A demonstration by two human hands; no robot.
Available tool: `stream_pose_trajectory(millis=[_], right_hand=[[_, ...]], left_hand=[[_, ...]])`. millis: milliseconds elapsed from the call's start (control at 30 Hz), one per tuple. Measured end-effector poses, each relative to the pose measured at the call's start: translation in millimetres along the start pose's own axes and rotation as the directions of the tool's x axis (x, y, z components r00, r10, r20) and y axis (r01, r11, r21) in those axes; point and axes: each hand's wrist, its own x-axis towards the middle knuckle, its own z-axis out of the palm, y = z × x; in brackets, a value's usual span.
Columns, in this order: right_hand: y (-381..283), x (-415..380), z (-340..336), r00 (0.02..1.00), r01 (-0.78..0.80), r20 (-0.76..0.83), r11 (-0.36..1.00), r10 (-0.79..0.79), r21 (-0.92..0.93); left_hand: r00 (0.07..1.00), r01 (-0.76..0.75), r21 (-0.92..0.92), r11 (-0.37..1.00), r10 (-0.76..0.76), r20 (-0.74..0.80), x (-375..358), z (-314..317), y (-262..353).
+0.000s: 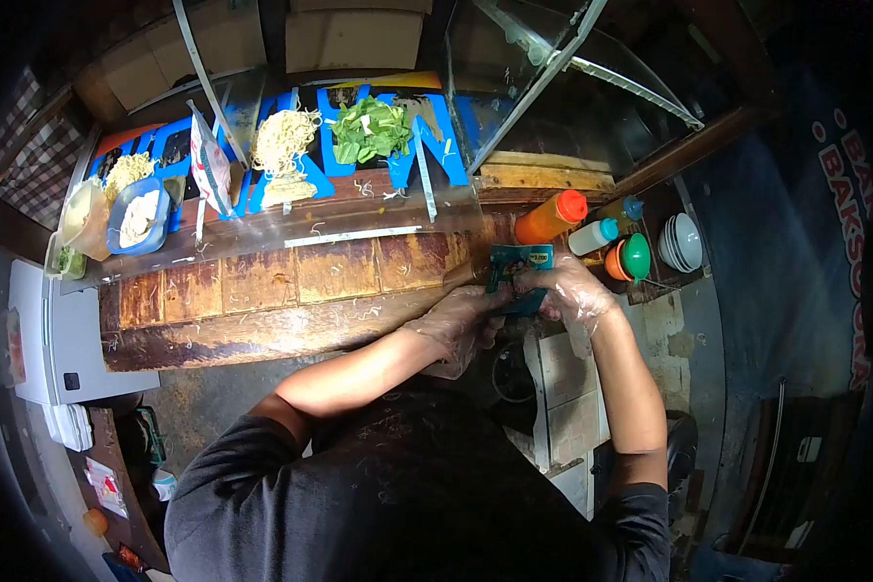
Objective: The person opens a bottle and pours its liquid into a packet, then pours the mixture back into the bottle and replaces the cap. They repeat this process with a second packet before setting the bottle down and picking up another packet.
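Observation:
Both hands wear clear plastic gloves and meet at the right end of the wooden counter (339, 276). Between them is a small teal printed packet (522, 256). My left hand (461, 315) grips its lower left side, fingers closed. From the right, my right hand (574, 291) pinches the packet, covering part of its face. Whether the packet is torn cannot be seen. Just beyond the hands stand an orange sauce bottle (551, 217), a white bottle with a teal cap (593, 236) and an orange bottle with a green top (628, 259).
A stack of white bowls (681, 242) stands right of the bottles. On the raised shelf lie noodles (283, 141), leafy greens (369, 131), a standing plastic bag (209, 160) and a blue container (138, 218). Glass panels with metal edging (543, 82) rise behind. Noodle scraps dot the counter.

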Motion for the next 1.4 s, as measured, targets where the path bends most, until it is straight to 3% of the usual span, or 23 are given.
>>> stream_pose_trajectory(millis=[1400], right_hand=[[3, -2, 3, 0.999, 0.023, 0.033, 0.999, -0.024, 0.038]], left_hand=[[0.997, -0.068, 0.062, 0.996, 0.07, -0.027, 6, -2, -4]])
